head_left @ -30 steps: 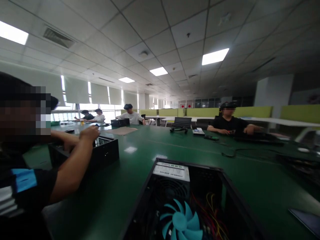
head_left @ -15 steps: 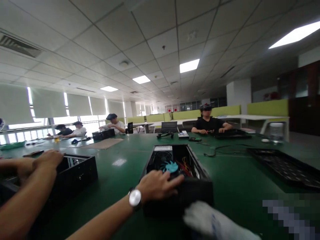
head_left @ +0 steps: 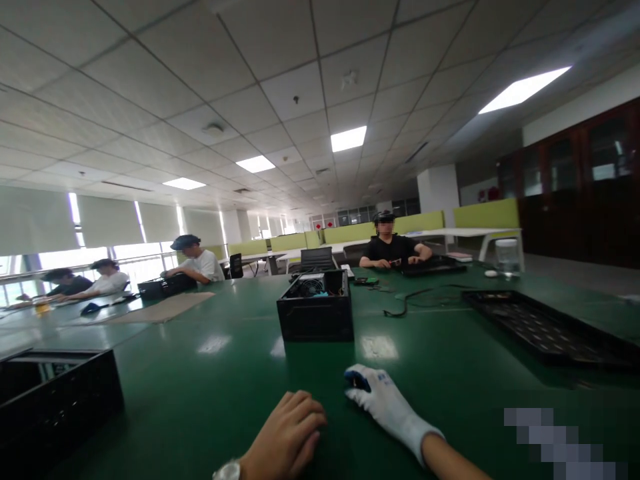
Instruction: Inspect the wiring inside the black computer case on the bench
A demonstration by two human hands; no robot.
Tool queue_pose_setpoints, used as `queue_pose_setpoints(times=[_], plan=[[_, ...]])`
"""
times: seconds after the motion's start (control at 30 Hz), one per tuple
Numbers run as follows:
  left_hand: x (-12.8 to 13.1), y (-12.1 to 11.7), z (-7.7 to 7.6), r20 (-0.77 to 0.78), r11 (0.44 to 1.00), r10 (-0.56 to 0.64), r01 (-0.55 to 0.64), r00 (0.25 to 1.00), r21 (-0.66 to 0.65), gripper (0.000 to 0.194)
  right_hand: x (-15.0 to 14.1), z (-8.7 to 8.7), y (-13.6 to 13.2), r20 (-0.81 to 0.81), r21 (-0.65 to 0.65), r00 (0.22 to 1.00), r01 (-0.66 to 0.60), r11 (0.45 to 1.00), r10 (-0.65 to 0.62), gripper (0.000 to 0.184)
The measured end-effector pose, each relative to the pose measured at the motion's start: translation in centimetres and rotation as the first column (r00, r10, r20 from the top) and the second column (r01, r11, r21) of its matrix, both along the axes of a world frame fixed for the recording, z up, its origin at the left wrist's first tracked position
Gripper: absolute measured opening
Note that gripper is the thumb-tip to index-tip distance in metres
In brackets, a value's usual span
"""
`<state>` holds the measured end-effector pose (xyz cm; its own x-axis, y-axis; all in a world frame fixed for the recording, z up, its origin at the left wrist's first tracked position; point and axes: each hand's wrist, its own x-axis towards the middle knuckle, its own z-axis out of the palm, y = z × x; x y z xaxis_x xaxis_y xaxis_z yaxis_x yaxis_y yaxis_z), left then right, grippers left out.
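The open black computer case [head_left: 315, 310] stands on the green table [head_left: 210, 387], well beyond both hands. The bare left hand [head_left: 287, 440] rests flat, fingers loosely together, holding nothing. Just right of it, the white-gloved right hand [head_left: 385, 407] lies flat, also empty. Other people sit at the table's far end under ceiling lights.

a second black open case [head_left: 55, 393] sat at the left edge of the glossy green table [head_left: 210, 373]. a long black perforated tray [head_left: 540, 327] lay at right, a loose black cable [head_left: 410, 300] behind it.
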<state>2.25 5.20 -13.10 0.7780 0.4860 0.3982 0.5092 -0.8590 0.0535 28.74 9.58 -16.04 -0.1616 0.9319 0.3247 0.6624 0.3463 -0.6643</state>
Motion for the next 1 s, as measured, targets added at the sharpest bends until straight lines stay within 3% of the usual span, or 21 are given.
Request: queue_pose_setpoints(times=[0.1,0.2,0.27,0.4,0.53,0.67,0.8,0.93,1.0], plan=[[-3.5,-0.4,-1.3,0.124,0.997,0.009,0.001,0.992,-0.079,0.028,0.1,0.6,-0.1,0.028,-0.017,0.998,-0.061,0.998,0.061,0.045],[-4.4,-0.1,-1.9,0.254,0.977,0.122,-0.072,0.959,-0.200,0.029,0.0,0.9,-0.5,0.090,-0.021,0.983,-0.158,0.987,0.159,0.044],[-4.1,-0.1,-1.9,0.185,0.961,0.159,-0.109,0.970,-0.256,0.024,0.0,1.1,-0.6,0.107,-0.032,0.979,-0.174,0.984,0.176,0.044],[-3.4,-0.6,-1.4,0.008,0.942,0.165,-0.155,0.986,-0.297,0.030,-0.3,1.7,-1.0,0.148,-0.072,0.987,-0.055,0.996,0.065,0.046],[-3.4,-0.9,-1.0,0.006,0.935,0.191,-0.180,0.982,-0.305,0.031,-0.5,1.9,-1.3,0.218,-0.040,0.941,-0.255,0.966,0.258,0.044],[-3.4,-0.9,-1.0,0.012,0.943,0.207,-0.196,0.978,-0.269,0.033,-0.6,1.4,-1.0,0.151,-0.054,0.974,-0.165,0.985,0.171,0.045],[-3.2,-1.0,-0.8,-0.031,0.935,0.211,-0.211,0.977,-0.284,0.033,-0.5,1.1,-0.6,0.156,-0.050,0.958,-0.237,0.970,0.242,0.046],[-3.3,-1.1,-0.9,-0.022,0.931,0.211,-0.208,0.977,-0.299,0.033,0.0,1.0,-0.3,0.083,-0.114,0.995,-0.053,0.992,0.063,0.053],[-3.3,-1.1,-0.9,-0.020,0.930,0.214,-0.210,0.977,-0.303,0.032,0.2,0.9,-0.1,0.091,-0.081,0.990,-0.105,0.991,0.112,0.051]])
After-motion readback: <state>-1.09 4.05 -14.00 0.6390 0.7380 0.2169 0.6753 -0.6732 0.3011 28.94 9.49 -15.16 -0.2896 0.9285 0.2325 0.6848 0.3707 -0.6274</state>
